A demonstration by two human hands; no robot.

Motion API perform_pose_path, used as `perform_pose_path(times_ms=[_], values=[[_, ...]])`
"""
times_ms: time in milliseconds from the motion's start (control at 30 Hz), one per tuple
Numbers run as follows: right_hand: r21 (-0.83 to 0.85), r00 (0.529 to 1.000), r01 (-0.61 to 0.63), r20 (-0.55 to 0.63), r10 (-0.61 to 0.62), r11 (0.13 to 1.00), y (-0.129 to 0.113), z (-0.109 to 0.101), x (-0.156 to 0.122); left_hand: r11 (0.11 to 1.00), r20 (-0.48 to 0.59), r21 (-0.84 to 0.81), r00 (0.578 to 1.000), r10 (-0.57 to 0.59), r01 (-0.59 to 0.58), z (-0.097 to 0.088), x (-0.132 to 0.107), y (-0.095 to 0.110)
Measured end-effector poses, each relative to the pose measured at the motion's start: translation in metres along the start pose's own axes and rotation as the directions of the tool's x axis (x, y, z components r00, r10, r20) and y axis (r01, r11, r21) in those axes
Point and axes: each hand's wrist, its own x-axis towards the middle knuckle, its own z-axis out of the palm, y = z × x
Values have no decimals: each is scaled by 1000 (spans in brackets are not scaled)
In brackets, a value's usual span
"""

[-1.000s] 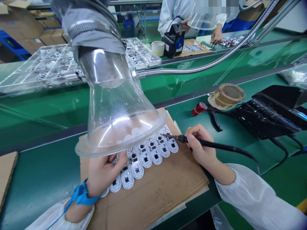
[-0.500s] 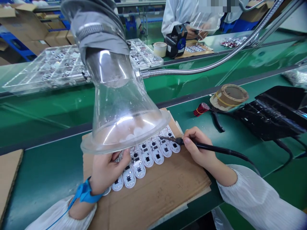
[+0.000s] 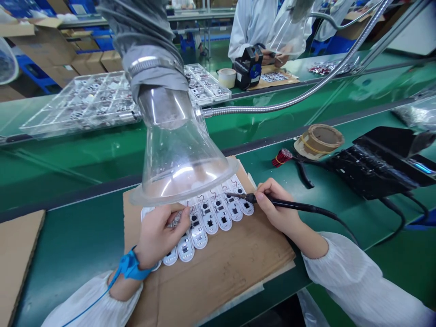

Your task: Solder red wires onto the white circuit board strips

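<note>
My right hand (image 3: 277,211) grips a black soldering iron (image 3: 293,205), its metal tip (image 3: 235,195) over the far edge of a panel of white circuit boards (image 3: 207,218). Thin red wires rise from that edge. My left hand (image 3: 161,236) lies curled on the near boards, with something small and shiny between thumb and fingers, too small to name. The panel rests on a brown cardboard sheet (image 3: 221,259). A clear plastic fume hood (image 3: 177,154) hangs just above the boards. A blue wrist strap (image 3: 131,265) circles my left wrist.
Right of the cardboard lie side cutters (image 3: 305,173), a red wire bundle (image 3: 282,157), a tape ring (image 3: 318,141) and a black soldering station (image 3: 378,163). A clear tray of boards (image 3: 95,104) sits beyond on the green bench. A co-worker (image 3: 255,32) works at the far bench.
My left hand has slid forward and right, out from under the hood rim, onto the boards. The whole view has tilted, and the hood sits higher. The iron stays near the far board edge.
</note>
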Motion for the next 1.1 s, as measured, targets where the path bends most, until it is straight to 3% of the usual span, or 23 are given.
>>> perform_pose_path(times_ms=[133, 267, 467, 700, 1100], values=[[75, 995, -26, -96, 33, 997, -8, 1, -3, 999, -26, 50, 1000, -10, 12, -13, -3, -1], [210, 967, -52, -233, 101, 976, -20, 14, -12, 998, -75, 32, 996, -55, 58, -20, -11, -16], [128, 977, -64, -196, 89, 990, -21, 28, -18, 996, -67, -27, 994, -83, 82, -15, -16, -26], [-4, 989, -32, -143, 31, 999, -21, 27, -15, 998, 27, -35, 998, -57, 58, -13, -14, -27], [-47, 997, -16, -73, 13, 999, -19, 27, -17, 997, 93, -81, 995, 19, -11, -12, -12, -25]])
